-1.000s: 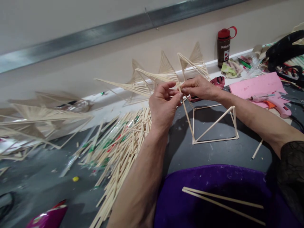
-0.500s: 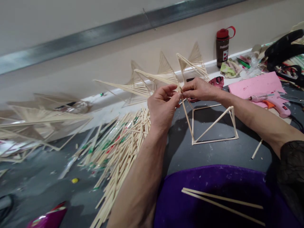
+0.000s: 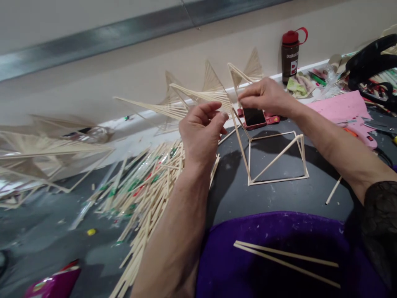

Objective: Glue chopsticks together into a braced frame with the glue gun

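Pinching apex of the chopstick frame (image 3: 279,180) with right hand (image 3: 263,97) clamped, left hand (image 3: 201,132) loose, fingers apart, just beside; best held steady, pressure gentle.

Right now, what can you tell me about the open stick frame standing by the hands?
The stick frame is an open skeleton of thin, pale, wood-like sticks: four-sided base flat on the dark table, uprights, one diagonal brace. Two sticks slant up-left to an apex between the open left hand and the pinched right hand; contact is unclear.
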Action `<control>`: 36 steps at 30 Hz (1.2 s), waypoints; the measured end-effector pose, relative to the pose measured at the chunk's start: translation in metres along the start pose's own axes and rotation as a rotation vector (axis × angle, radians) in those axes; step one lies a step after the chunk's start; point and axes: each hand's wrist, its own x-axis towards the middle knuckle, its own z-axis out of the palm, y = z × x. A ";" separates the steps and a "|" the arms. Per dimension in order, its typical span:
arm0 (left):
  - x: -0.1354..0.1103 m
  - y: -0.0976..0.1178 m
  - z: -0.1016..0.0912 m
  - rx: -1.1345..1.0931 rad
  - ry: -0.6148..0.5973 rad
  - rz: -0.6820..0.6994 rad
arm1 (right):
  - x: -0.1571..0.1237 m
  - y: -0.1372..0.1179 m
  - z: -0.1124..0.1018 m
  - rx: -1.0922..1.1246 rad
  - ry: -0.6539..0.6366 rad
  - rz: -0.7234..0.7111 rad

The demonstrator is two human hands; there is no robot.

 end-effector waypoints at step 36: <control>-0.128 0.069 -0.023 -0.023 -0.239 0.011 | -0.230 -0.096 0.058 -0.777 -0.576 0.183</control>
